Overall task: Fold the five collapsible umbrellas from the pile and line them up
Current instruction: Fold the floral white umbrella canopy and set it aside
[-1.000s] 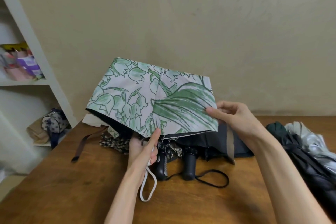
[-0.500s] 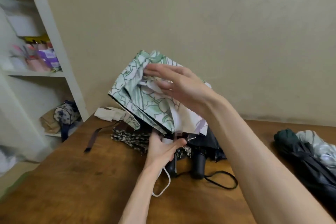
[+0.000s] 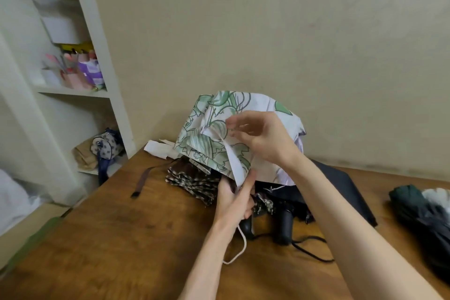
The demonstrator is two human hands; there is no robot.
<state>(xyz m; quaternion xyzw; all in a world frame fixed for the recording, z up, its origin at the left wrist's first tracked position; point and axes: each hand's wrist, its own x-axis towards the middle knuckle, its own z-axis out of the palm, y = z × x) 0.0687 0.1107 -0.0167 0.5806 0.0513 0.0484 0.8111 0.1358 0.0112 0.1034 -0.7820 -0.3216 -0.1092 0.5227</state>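
Now | step: pleating floral umbrella (image 3: 214, 146) | left hand (image 3: 235, 198) grips handle | right hand (image 3: 263, 136) pinches flap above it | next: wrap, strap shut

This looks like a room in somebody's home, a corner used for odds and ends. A worn wooden table (image 3: 117, 238) stands pushed against a plain beige wall (image 3: 267, 31), bare and faintly mottled. To the left is a white shelving unit (image 3: 102, 61) built of painted boards. One shelf holds pink and purple pots of pens and small stationery (image 3: 80, 70), with a pale box (image 3: 63, 27) above. Lower down sits a small patterned handbag (image 3: 107, 146) with a dark strap, beside a tan folded bag (image 3: 84, 157). It is domestic clutter, not stock or tools.
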